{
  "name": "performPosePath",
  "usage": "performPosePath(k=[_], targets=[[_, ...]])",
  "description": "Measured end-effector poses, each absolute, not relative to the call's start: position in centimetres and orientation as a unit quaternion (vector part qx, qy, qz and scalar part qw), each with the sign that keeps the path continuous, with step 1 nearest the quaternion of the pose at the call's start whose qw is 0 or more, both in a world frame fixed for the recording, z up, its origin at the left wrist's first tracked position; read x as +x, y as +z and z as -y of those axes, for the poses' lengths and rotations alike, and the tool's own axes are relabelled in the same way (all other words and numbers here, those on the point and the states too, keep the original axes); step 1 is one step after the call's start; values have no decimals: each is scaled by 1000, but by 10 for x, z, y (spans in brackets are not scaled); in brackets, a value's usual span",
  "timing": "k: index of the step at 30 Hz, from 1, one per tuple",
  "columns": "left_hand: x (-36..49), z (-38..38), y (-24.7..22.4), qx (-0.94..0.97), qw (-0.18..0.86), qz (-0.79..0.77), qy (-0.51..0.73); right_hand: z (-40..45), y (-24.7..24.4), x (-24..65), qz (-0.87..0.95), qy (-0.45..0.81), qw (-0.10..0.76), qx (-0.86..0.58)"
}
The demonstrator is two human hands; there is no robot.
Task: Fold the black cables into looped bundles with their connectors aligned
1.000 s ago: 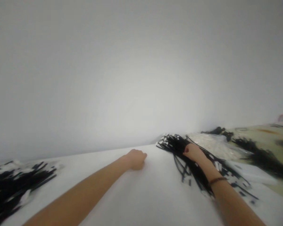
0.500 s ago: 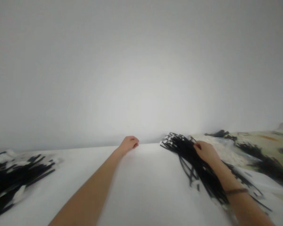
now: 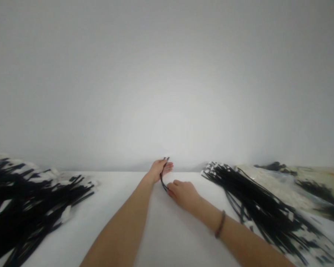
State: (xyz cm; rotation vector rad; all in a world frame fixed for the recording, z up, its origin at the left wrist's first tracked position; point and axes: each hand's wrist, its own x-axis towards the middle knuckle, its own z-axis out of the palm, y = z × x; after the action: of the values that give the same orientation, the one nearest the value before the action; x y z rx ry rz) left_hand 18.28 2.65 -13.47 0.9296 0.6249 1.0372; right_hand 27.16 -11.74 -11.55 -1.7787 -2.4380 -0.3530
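Note:
Near the table's back edge, two thin black cables [image 3: 162, 179], or one folded double, curve between my hands, with small light tips at the upper end. My right hand [image 3: 182, 193] is closed in a pinch on their lower end. The upper part crosses the palm of my left hand [image 3: 158, 170], whose fingers stretch out to the right, apart and not wrapped round it. To the right lies a bundle of black cables [image 3: 239, 189] with white ends. A larger pile of similar black cables [image 3: 25, 204] with white pieces lies at the left, partly blurred.
The white table [image 3: 167, 237] meets a plain pale wall [image 3: 167, 92] behind my hands. Clear plastic bags [image 3: 281, 181] with pale contents lie at the right, beside more dark strands [image 3: 317, 189] on a yellowish surface.
My right hand has left the right bundle and moved left to the middle, bringing black cable with it. My left hand has unfolded its fingers, and the cable now crosses its palm. The view has shifted left.

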Motion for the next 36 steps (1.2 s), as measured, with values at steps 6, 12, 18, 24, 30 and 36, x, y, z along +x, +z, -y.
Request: performPosePath(k=[6,12,18,24,30,36], targets=[[163,-45,-135,371,698,-290,539,120,-89,281,816,130,15,-563],[162,-43,-130,327,732,-271,533,148,-60,307,791,190,-132,-566],[155,-46,-129,266,740,-256,562,145,-51,335,679,408,-63,-607],[153,-50,-129,237,730,-242,593,144,-40,390,640,448,152,-606],[151,-45,-125,228,748,-236,576,118,-65,404,560,435,457,-536],[156,-41,-125,278,742,-272,545,98,-109,388,423,522,559,-486]])
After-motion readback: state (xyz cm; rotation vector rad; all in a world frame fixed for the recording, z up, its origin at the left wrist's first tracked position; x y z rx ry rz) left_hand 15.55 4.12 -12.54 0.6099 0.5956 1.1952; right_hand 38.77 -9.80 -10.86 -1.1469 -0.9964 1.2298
